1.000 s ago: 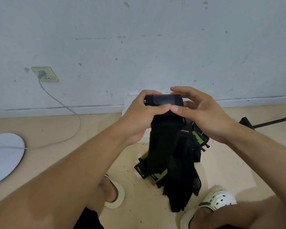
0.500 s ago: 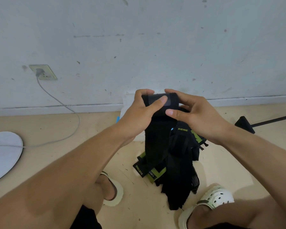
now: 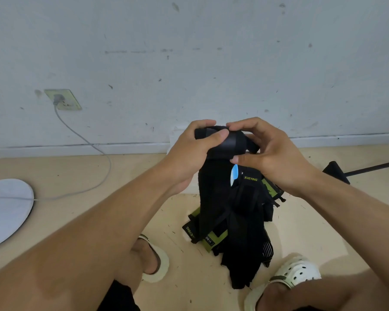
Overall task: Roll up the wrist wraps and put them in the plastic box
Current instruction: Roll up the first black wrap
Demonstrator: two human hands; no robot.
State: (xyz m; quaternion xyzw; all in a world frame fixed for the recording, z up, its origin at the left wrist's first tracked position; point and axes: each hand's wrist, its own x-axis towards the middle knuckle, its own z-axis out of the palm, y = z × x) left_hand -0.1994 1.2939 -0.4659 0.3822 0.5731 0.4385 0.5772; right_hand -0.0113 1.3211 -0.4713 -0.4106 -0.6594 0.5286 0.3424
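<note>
Head view: left hand (image 3: 189,151) and right hand (image 3: 272,153) grip the black wrist wrap (image 3: 227,142).

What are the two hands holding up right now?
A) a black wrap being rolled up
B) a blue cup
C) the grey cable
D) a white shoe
A: the left hand and right hand both grip the rolled top of a black wrist wrap, whose loose tail hangs down over the pile of wraps on the floor.
</note>
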